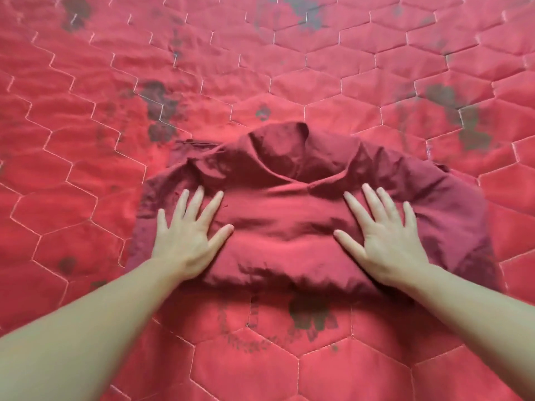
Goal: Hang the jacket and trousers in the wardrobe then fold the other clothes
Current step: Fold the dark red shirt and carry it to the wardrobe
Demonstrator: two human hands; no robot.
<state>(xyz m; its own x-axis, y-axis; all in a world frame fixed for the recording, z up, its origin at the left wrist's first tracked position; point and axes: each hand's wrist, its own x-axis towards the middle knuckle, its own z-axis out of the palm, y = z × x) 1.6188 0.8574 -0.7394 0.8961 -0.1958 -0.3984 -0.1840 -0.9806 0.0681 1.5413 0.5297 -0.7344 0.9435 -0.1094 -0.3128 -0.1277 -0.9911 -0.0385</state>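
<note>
Hands, left (188,230) and right (382,235), lie flat and open, gripping nothing, pressing the folded garment (289,215) onto the quilt (86,111) centre to flatten creases.

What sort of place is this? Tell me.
Probably a bed in a bedroom: a red quilted bedspread with hexagon stitching fills the view, and both hands press a dark red garment flat on it.

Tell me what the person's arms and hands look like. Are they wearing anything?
Both arms are bare as far as the picture shows: no sleeves are in view. The left hand and right hand wear no gloves, and no rings, watch or bracelets show on the fingers or wrists. The nails look short and plain, with no polish that can be made out.
</note>
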